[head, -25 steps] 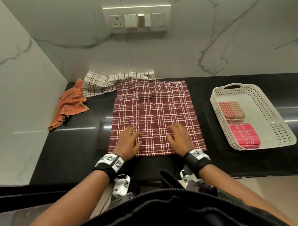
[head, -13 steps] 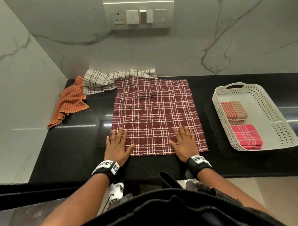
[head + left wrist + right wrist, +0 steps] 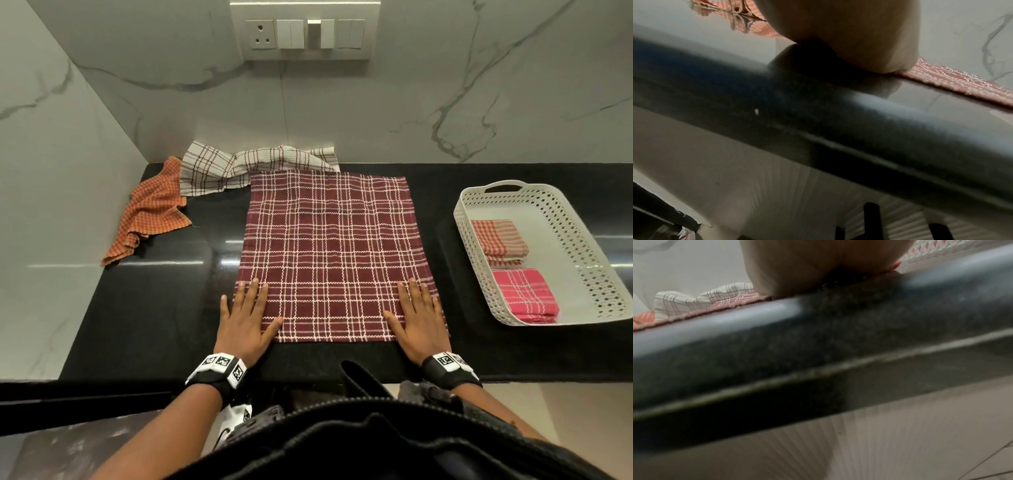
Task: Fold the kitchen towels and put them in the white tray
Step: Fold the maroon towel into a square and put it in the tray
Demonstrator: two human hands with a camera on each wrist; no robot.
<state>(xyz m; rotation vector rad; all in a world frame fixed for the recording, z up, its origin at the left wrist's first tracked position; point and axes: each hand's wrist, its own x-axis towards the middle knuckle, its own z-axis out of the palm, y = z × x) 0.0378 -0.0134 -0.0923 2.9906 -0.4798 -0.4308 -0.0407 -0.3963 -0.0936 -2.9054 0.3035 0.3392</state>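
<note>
A maroon plaid towel (image 3: 330,246) lies spread flat on the black counter (image 3: 154,308). My left hand (image 3: 245,318) presses flat on its near left corner, fingers straight. My right hand (image 3: 419,317) presses flat on its near right corner in the same way. The white perforated tray (image 3: 582,240) stands at the right and holds a folded red-beige checked towel (image 3: 498,241) and a folded pink towel (image 3: 524,296). In the wrist views only the heel of each hand, the counter's edge and a strip of maroon towel (image 3: 953,81) (image 3: 701,313) show.
A crumpled orange towel (image 3: 150,212) and a crumpled white checked towel (image 3: 239,164) lie at the back left by the marble wall. A switch panel (image 3: 305,31) is on the back wall. The counter's front edge (image 3: 342,377) runs just under my wrists.
Both hands slid apart along the towel's near edge, from the middle out to its two corners, with the fingers flattened. The towel lies smoother.
</note>
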